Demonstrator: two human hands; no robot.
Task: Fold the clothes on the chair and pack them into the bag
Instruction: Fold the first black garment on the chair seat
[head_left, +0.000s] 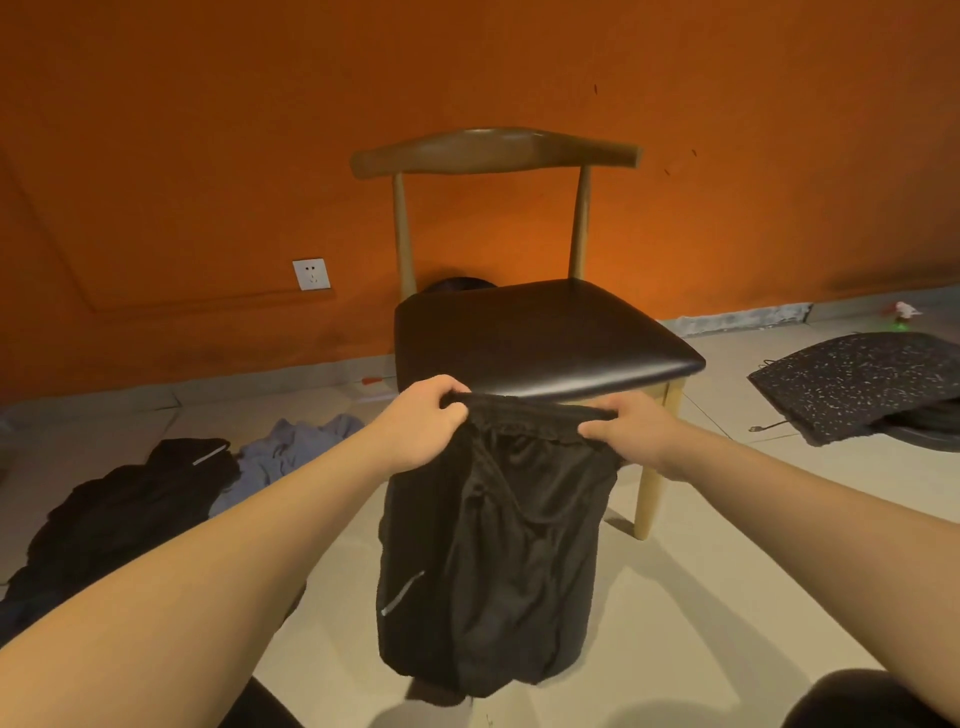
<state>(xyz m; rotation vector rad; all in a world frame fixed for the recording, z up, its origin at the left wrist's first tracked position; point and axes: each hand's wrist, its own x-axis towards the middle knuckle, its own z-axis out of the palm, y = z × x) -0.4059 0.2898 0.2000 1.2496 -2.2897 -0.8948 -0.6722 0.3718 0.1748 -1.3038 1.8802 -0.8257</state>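
Observation:
A pair of black shorts (488, 545) hangs in front of the wooden chair (535, 332), held up by the waistband. My left hand (423, 421) grips the left end of the waistband and my right hand (631, 428) grips the right end. The shorts hang straight down, clear of the floor, with a small reflective strip near the lower left. The chair's black seat is bare. No bag is clearly in view.
On the floor at the left lie a black garment (119, 514) and a blue-grey garment (291, 457). A dark speckled mat (857, 384) lies on the floor at the right. An orange wall with a white socket (310, 274) stands behind the chair.

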